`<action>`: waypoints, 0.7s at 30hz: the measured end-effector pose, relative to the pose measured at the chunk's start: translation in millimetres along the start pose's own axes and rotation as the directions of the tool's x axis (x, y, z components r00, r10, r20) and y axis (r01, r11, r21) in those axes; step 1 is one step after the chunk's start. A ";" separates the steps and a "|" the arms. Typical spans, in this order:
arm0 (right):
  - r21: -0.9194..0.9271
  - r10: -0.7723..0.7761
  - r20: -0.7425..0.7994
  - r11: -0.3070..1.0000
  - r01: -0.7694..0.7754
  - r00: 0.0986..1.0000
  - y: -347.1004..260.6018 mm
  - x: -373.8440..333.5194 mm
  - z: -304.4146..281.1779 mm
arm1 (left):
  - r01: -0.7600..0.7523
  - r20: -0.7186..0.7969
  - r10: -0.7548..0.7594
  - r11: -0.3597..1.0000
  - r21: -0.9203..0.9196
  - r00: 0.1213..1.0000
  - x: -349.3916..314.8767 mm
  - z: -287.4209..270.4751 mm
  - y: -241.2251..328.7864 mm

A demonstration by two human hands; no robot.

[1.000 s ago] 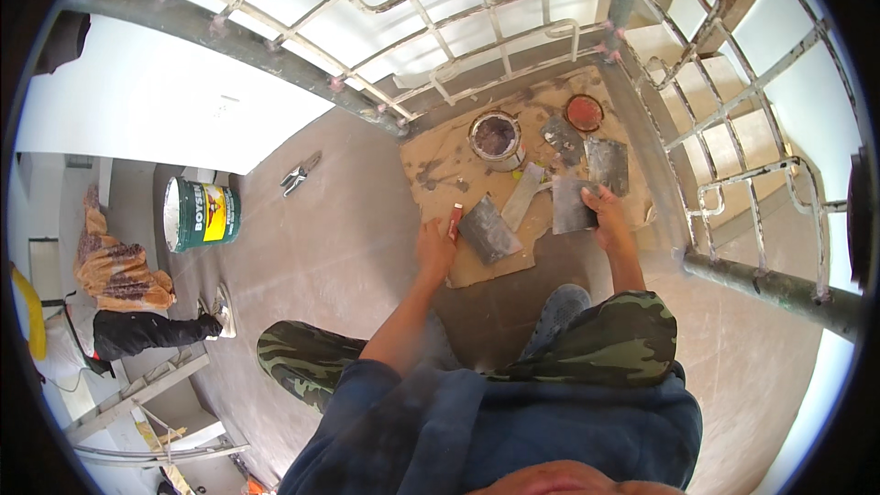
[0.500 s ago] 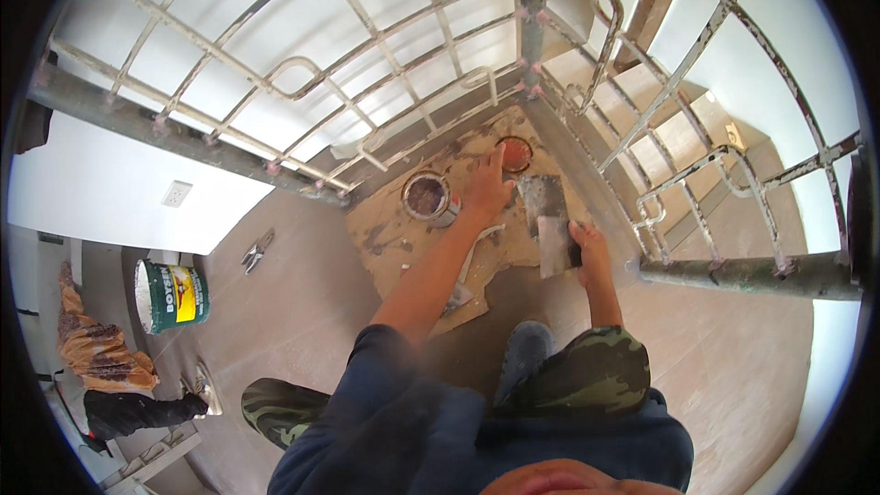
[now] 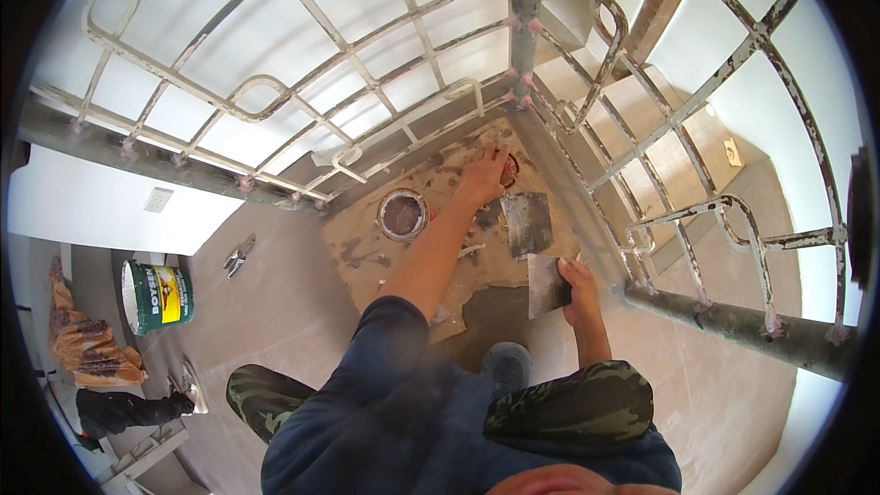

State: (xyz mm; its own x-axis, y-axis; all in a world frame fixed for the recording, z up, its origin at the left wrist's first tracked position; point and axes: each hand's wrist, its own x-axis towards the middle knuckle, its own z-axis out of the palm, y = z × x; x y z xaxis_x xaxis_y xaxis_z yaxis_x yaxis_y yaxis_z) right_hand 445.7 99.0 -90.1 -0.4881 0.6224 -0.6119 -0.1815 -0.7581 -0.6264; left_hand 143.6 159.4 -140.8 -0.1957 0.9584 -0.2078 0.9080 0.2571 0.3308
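Note:
My left hand reaches forward over a stained cardboard sheet. Its fingers are spread at the left side of a small round reddish lid and cover part of it. Whether they grip the lid is hidden. In my right hand is a wide-bladed scraper, the dark handle in the fist and the grey blade pointing left. A second flat, smeared metal plate lies on the cardboard between both hands. Left of my forearm stands an open can with brownish-grey contents.
Metal railings with peeling paint meet at a corner post ahead. A lower pipe runs to the right. Pliers, a green bucket and an orange-brown cloth lie or stand on the left.
My left hand has moved onto the lid and now covers its left part. The scraper in my right hand has come back from the flat plate, which it overlapped before. The view has shifted slightly.

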 end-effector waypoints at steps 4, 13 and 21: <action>-0.029 -0.029 -0.008 0.999 0.029 1.000 2.5 2.5 1.8 | -0.071 0.041 0.067 0.994 0.086 0.997 2.1 -8.5 -4.9; -0.049 -0.032 -0.049 0.998 0.029 0.998 1.9 -4.6 5.1 | -0.115 -0.097 0.091 0.949 -0.294 0.991 -5.4 -64.5 -5.8; -0.048 -0.022 0.056 0.999 0.025 0.998 12.8 7.2 2.2 | -0.154 -0.201 0.140 0.987 -0.054 0.970 -154.1 -154.0 -59.6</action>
State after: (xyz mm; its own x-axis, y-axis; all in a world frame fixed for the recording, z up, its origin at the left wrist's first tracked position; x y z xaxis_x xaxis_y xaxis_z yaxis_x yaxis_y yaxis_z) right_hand 438.1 93.3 -101.5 -0.5308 0.6273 -0.5698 -0.1525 -0.7321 -0.6639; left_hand 62.5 15.6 13.3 -0.1367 0.9902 0.0295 0.9058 0.1128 0.4085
